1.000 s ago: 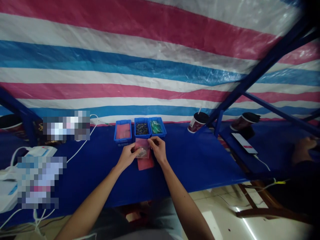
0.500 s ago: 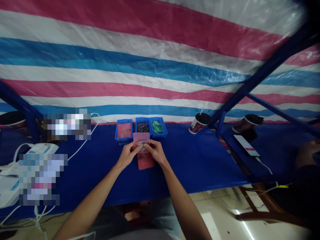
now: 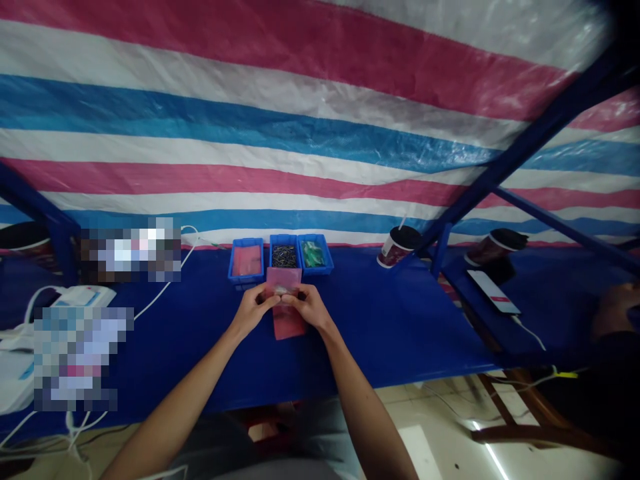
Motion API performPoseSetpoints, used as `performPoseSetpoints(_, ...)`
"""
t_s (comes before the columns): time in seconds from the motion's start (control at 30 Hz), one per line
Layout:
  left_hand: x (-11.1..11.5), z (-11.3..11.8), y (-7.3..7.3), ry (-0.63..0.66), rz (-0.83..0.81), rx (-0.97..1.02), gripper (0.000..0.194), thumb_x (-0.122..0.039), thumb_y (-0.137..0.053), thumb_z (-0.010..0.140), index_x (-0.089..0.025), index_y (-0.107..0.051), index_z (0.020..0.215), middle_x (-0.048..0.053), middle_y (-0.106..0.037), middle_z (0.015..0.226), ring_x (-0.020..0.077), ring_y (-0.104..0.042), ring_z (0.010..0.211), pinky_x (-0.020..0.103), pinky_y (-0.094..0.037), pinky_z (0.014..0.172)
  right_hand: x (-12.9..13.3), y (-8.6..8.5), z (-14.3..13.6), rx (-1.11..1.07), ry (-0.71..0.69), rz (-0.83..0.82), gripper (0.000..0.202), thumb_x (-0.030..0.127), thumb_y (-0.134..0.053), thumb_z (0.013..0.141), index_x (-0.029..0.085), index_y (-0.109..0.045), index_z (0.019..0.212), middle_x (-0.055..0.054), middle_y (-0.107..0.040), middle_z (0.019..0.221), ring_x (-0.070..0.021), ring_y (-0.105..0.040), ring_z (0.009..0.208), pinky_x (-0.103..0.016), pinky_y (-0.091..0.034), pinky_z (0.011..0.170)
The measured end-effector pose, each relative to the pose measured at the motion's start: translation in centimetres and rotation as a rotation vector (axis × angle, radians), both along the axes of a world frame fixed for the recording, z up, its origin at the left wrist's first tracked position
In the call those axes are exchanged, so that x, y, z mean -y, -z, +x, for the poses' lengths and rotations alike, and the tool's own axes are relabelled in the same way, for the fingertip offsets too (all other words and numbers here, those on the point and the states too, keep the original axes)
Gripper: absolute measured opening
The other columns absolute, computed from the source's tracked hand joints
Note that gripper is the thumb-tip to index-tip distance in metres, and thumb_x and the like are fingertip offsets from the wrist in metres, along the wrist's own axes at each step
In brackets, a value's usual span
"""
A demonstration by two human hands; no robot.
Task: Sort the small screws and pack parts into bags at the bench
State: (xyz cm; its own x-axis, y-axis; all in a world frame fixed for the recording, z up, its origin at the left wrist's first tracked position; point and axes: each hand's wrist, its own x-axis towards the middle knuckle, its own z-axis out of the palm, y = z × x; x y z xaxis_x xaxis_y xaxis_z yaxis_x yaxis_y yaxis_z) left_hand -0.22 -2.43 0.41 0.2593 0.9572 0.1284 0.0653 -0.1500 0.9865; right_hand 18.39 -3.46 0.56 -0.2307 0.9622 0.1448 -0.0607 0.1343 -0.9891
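Note:
Both hands pinch a small translucent pink plastic bag over the middle of the blue table. My left hand grips its left side, and my right hand grips its right side; the thumbs nearly meet on its front. Something pale shows inside the bag, too small to make out. Beneath the hands, another pink piece lies flat on the table. Just beyond stand a blue bin of pink bags, a blue bin of dark screw-like pieces, and a blue bin of green packets.
A lidded cup with a straw stands at the back right. White power strips and cables lie at the left. Past a blue frame post are a phone, another cup and another person's hand.
My thumbs have drawn closer together on the bag, and the hands have tilted or shifted it slightly. Both hands keep hold of it.

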Motion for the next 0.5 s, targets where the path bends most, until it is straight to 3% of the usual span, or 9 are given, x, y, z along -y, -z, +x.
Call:
performPoseSetpoints(0.17,-0.2,-0.4,-0.2,-0.114,0.05,-0.075,0.035,-0.048,-0.068,0.084,-0.014,-0.07,0.085,0.001,-0.067,0.072,0.015,-0.057,0.064,0.023,-0.043,0.06,0.3,-0.5,0.0,-0.008,-0.076,-0.006,0.036,0.044,-0.077,0.077,0.017,-0.075,0.101,-0.003,-0.072,0.093,-0.0184,-0.065,0.08,-0.03,-0.051,0.079)
performPoseSetpoints(0.37,0.1,-0.1,-0.4,-0.061,0.036,-0.044,0.037,-0.046,-0.069,0.084,-0.014,-0.072,0.103,0.005,-0.072,0.09,0.0196,-0.064,0.078,0.028,-0.05,0.072,0.2,-0.2,-0.2,0.019,-0.013,0.015,0.034,0.047,-0.073,0.081,0.017,-0.074,0.097,-0.005,-0.072,0.092,-0.0192,-0.065,0.082,-0.029,-0.052,0.076)
performPoseSetpoints(0.5,0.1,-0.1,-1.3,-0.134,0.161,-0.134,0.032,-0.045,-0.069,0.084,-0.015,-0.074,0.096,0.005,-0.073,0.088,0.0189,-0.063,0.074,0.028,-0.05,0.069,0.0,-0.8,0.0,0.046,0.072,0.086,0.031,0.046,-0.074,0.08,0.018,-0.074,0.095,-0.006,-0.072,0.096,-0.0205,-0.065,0.086,-0.03,-0.051,0.08)
